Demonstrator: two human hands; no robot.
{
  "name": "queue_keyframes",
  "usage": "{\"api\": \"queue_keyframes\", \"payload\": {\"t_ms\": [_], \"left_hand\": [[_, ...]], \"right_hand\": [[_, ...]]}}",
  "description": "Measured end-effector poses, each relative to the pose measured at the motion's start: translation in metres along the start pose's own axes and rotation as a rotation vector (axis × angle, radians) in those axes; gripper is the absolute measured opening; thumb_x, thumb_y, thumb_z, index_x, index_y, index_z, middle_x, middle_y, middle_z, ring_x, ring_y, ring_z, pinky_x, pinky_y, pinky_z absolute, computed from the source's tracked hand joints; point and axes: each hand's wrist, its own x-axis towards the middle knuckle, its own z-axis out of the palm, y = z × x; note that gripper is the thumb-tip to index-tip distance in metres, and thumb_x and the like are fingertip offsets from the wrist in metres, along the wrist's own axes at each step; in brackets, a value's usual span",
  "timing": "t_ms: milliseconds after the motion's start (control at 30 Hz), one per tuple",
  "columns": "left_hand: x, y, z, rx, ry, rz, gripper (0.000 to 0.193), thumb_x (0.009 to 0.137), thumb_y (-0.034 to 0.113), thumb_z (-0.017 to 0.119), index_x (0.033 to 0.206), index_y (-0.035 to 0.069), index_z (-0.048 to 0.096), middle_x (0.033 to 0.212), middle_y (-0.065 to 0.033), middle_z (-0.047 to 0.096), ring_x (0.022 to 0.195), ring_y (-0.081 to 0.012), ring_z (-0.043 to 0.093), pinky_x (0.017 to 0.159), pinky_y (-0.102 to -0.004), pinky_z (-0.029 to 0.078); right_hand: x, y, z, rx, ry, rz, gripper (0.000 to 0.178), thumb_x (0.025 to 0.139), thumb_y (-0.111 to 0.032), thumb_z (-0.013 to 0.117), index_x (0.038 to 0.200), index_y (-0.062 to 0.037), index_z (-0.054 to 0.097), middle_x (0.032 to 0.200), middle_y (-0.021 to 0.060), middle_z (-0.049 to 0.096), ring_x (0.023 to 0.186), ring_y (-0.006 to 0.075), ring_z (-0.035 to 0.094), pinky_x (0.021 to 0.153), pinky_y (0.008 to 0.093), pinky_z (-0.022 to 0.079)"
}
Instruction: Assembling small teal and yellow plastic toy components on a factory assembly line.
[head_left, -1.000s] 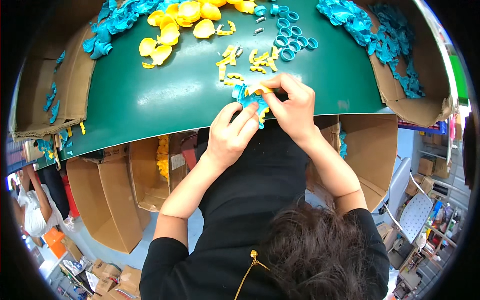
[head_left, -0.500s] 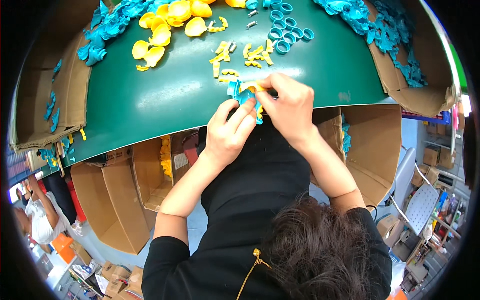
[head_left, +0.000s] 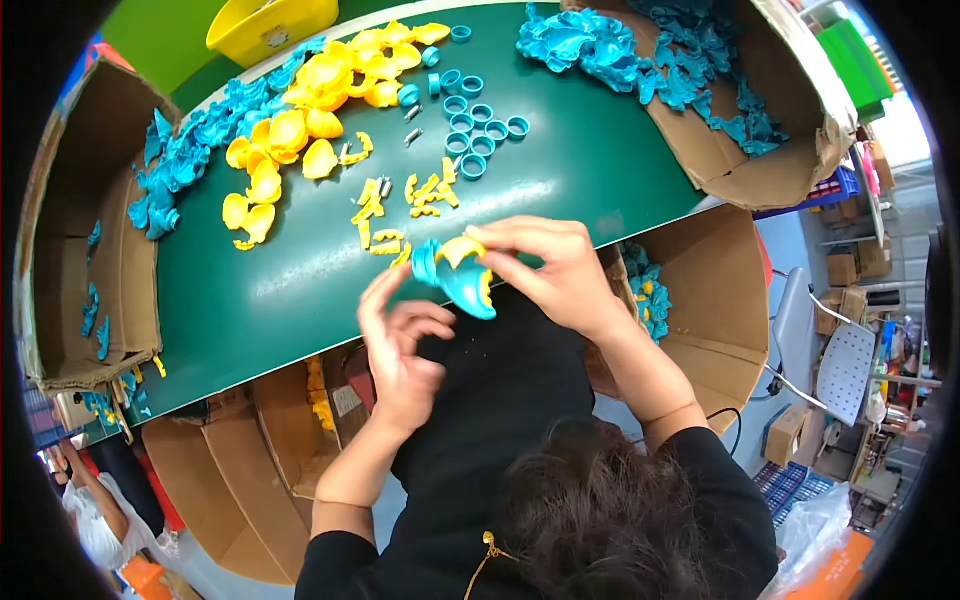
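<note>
My right hand (head_left: 555, 270) pinches a blue plastic toy part (head_left: 468, 284) between thumb and fingers, above the table's near edge. The part is a curved shell with a ring-like blue end at the left and yellow toothed pieces along its side. Just left of it is my left hand (head_left: 403, 345), open with fingers apart. Its index fingertip is beside a small yellow toothed strip (head_left: 402, 255); whether they touch I cannot tell. More yellow toothed strips (head_left: 430, 188) lie beyond on the green table (head_left: 300, 320).
Blue rings (head_left: 480, 145), small metal springs (head_left: 412, 137) and yellow shells (head_left: 285, 135) lie farther back. Blue shells (head_left: 590, 50) spill from a cardboard box (head_left: 760, 185) at the right. Another box (head_left: 100, 280) stands left, and a yellow bin (head_left: 270, 30) at the far edge.
My left hand has let go of the blue part and moved left with its fingers spread. My right hand keeps hold of the part. The view has shifted, showing more of the table's far side.
</note>
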Motion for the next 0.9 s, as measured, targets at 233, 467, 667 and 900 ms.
{"api": "queue_keyframes", "payload": {"t_ms": [233,467,667,900], "left_hand": [[0.032,-0.004,0.005,-1.187,-0.339,-0.844,0.059,0.106,0.04,0.041,0.145,-0.003,0.032,0.141,-0.0293,0.047,0.094,-0.0346,0.07,0.082,-0.0387,0.062],[0.032,-0.016,0.018,-1.379,-0.322,-0.718,0.048,0.104,0.031,0.049,0.144,0.006,0.039,0.152,-0.0268,0.032,0.115,-0.0453,0.06,0.095,-0.045,0.057],[0.032,-0.02,0.009,-1.391,-0.292,-0.629,0.051,0.099,0.025,0.06,0.143,0.006,0.042,0.152,-0.0291,0.032,0.126,-0.0449,0.052,0.103,-0.0478,0.051],[0.04,-0.012,0.019,-1.179,-0.198,-0.607,0.084,0.083,0.021,0.074,0.149,-0.004,0.029,0.148,-0.0225,0.042,0.13,-0.0367,0.051,0.112,-0.0435,0.041]], "right_hand": [[0.077,0.031,-0.066,-0.201,-0.188,-0.231,0.023,0.084,-0.003,0.07,0.106,-0.0072,0.074,0.102,0.0109,0.073,0.1,0.0291,0.067,0.087,0.0371,0.054],[0.152,0.159,-0.162,-1.104,0.022,-0.245,0.025,0.083,-0.001,0.07,0.105,-0.0137,0.074,0.115,0.0124,0.07,0.121,0.0294,0.06,0.095,0.0403,0.051],[0.114,0.082,-0.147,-0.461,-0.059,-0.064,0.017,0.095,-0.005,0.053,0.103,-0.0027,0.067,0.097,0.0086,0.067,0.093,0.0196,0.065,0.084,0.032,0.052],[0.045,0.065,-0.066,-0.476,-0.325,0.02,0.024,0.089,-0.016,0.063,0.111,-0.0065,0.068,0.109,0.0088,0.058,0.108,0.0279,0.054,0.093,0.0382,0.046]]}}
